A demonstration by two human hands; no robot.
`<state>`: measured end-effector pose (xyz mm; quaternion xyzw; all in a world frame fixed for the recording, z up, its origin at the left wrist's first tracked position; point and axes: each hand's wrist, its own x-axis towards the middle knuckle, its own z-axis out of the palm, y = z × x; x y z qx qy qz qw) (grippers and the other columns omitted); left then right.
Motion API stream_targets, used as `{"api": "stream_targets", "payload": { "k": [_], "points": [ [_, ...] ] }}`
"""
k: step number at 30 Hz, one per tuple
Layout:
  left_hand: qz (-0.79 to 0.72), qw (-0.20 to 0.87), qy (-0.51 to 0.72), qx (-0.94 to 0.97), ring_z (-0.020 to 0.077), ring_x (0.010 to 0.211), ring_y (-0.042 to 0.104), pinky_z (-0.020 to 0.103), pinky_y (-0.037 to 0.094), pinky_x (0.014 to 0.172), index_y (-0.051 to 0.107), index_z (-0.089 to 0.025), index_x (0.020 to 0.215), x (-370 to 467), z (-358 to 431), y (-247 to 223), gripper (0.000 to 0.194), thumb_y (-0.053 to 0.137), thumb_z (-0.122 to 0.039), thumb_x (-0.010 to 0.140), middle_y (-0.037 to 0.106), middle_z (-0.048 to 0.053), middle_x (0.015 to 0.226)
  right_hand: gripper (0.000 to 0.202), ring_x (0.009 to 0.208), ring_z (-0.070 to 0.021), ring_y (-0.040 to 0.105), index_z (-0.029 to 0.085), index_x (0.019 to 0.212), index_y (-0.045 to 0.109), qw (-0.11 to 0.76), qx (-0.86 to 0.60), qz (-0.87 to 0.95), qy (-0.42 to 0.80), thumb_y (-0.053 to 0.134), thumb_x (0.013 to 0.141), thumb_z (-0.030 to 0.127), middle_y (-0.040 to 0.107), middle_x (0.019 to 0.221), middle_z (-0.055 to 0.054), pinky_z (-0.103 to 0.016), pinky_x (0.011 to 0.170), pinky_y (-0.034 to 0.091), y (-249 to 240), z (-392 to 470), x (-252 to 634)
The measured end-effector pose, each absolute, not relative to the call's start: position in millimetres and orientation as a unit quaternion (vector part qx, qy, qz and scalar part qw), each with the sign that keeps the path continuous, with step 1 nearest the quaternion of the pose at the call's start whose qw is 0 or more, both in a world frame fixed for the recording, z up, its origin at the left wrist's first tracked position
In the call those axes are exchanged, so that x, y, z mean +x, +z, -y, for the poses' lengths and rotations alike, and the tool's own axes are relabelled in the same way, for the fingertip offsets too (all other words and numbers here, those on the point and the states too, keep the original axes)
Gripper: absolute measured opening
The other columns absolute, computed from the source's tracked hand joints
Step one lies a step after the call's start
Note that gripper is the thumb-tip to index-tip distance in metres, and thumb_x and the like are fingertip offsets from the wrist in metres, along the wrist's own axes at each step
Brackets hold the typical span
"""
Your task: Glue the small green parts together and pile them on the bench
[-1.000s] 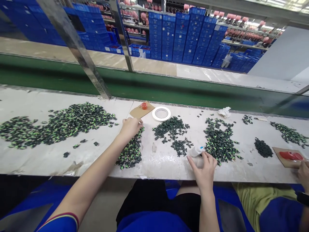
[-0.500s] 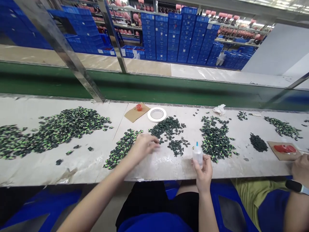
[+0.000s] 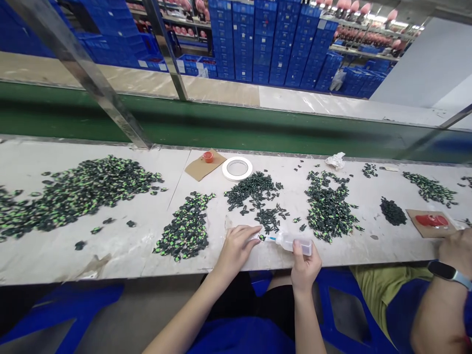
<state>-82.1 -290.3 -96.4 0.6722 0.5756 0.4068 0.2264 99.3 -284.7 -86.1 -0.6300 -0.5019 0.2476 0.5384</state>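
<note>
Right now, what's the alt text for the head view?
The left hand holds a small piece near the blue tip of a translucent bottle, held sideways in the right hand, over a pale worktable with heaps of dark pieces.

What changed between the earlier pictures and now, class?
The left hand moved right from a pile and now holds a small piece. The right hand took the bottle, whose tip now points left at that piece. The tape roll and red cup stayed put.

A bright blue top (image 3: 247,337) and black bottoms (image 3: 236,301) are worn, with the left hand (image 3: 236,246) and right hand (image 3: 305,269) bare.
</note>
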Motion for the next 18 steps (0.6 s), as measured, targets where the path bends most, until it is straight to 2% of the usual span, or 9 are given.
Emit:
{"api": "stream_targets", "payload": {
  "k": [7, 18],
  "points": [
    [-0.590, 0.255, 0.407, 0.648, 0.0230, 0.095, 0.068, 0.042, 0.046, 0.085, 0.064, -0.025, 0.111, -77.4, 288.5, -95.7, 0.029, 0.065, -0.020, 0.083, 0.077, 0.003, 0.087, 0.038, 0.050, -0.0152, 0.053, 0.018, 0.063, 0.056, 0.519, -0.640, 0.517, 0.230, 0.061, 0.077, 0.053, 0.058, 0.052, 0.001, -0.025, 0.050, 0.040, -86.3, 288.5, 97.8],
    [-0.595, 0.235, 0.424, 0.641, 0.0240, 0.090, 0.071, 0.042, 0.044, 0.082, 0.066, -0.021, 0.097, -76.0, 289.9, -98.2, 0.018, 0.070, -0.018, 0.080, 0.078, 0.002, 0.084, 0.038, 0.047, -0.0132, 0.049, 0.018, 0.062, 0.056, 0.501, -0.646, 0.530, 0.227, 0.061, 0.080, 0.051, 0.056, 0.050, 0.002, -0.024, 0.051, 0.040, -89.9, 286.9, 96.8]
  ]
}}
